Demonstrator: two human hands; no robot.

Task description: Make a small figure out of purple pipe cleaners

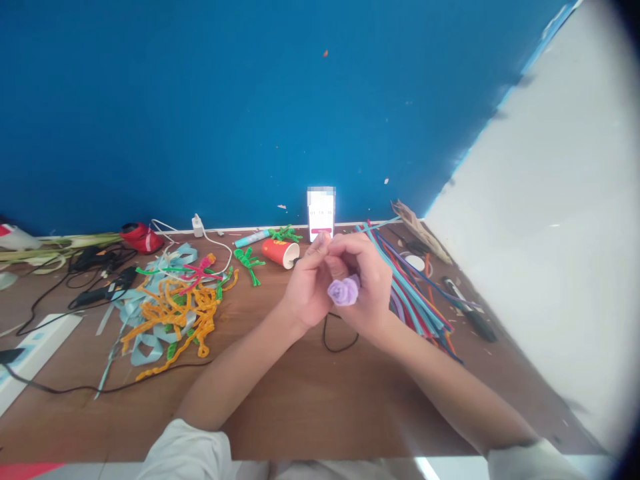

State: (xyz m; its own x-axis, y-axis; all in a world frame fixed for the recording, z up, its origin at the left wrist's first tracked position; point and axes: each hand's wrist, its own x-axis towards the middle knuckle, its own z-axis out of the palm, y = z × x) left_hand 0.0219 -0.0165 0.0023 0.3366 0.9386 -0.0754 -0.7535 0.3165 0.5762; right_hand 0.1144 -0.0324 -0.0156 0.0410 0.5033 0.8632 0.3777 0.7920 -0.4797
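My right hand (pixel 367 283) is curled around a small purple fuzzy pipe-cleaner flower (pixel 343 291). Its coiled, rose-like head faces me below the fingers, while whatever lies behind it is hidden. Close against it, my left hand (pixel 311 283) is closed too, its thumb and fingertips pinched where they meet the right fingertips. What the left fingers grip cannot be made out. Both hands are raised above the middle of the brown table (pixel 320 400). Behind them stands a phone (pixel 321 210) with a lit screen, leaning near the blue wall.
Orange pipe cleaners (pixel 185 313) lie tangled with light blue ribbon (pixel 150 347) at left. A red paper cup (pixel 280 252) lies sideways near green pipe-cleaner figures (pixel 249 265). Colored pipe cleaners (pixel 415 300) spread at right beside a utility knife (pixel 470 310). A power strip (pixel 43 353) sits far left.
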